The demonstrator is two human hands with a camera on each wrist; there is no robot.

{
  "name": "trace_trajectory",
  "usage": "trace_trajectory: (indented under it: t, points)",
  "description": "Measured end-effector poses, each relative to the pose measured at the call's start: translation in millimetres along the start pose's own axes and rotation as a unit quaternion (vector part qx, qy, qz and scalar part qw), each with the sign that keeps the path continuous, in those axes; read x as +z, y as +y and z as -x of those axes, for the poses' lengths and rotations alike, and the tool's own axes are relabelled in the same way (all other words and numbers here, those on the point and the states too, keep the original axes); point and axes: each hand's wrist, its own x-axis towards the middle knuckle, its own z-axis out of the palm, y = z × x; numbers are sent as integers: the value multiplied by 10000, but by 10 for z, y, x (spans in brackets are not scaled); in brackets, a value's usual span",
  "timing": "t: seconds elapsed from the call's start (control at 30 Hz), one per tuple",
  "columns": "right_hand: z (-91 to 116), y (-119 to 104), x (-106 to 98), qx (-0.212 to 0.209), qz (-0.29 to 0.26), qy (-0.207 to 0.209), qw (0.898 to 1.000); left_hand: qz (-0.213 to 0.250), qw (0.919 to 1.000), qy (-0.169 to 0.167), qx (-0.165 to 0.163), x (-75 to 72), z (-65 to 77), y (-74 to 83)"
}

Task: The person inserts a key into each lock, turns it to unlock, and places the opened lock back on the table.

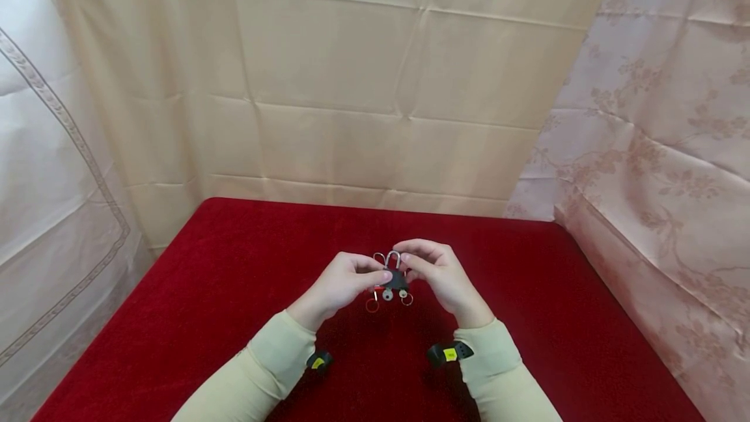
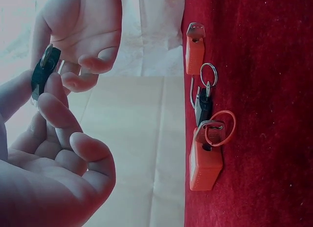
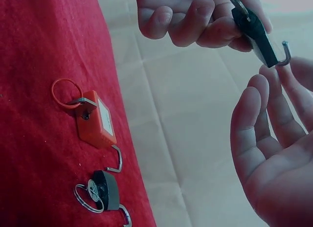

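A black padlock (image 1: 398, 281) with a key (image 2: 47, 56) in its bottom is held above the table. My left hand (image 1: 346, 281) grips its body between thumb and fingers. The padlock's silver shackle (image 3: 285, 53) stands up, its hooked free end out of the body. At that shackle, my right hand (image 1: 441, 277) pinches with thumb and forefinger; its other fingers are loosely bent. Behind and below the hands, on the table, lie an orange padlock (image 2: 206, 163) with a red key ring, another black padlock (image 3: 107, 190) with a key and silver ring, and a second orange padlock (image 2: 194, 56).
A red velvety cloth (image 1: 263, 246) covers the table. A beige curtain (image 1: 328, 148) hangs behind it, with patterned drapes (image 1: 662, 148) on the right and a white one (image 1: 47, 148) on the left. From the head, my hands hide much of the lying padlocks.
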Motion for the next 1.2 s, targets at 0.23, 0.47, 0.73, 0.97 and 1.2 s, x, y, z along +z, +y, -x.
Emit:
trace_trajectory:
  t: [0.23,0.47,0.73,0.97,1.2]
  points:
    - [-9,36,0,-34,-100,-23,9999,-110,9998,-120,-61,1,12,12]
    - [-22,61,12,-55,24,-45,10000,-208,9992,-345,-72,12,12,-7]
    - [-30,105,27,10,105,101,9999,-280,9986,-427,-99,34,22,-18]
    - [-32,109,67,393,65,256,9989,-348,9982,-491,-3,44,28,-8]
    - [-30,96,88,536,58,309,9981,-380,9982,-450,65,42,25,-10]
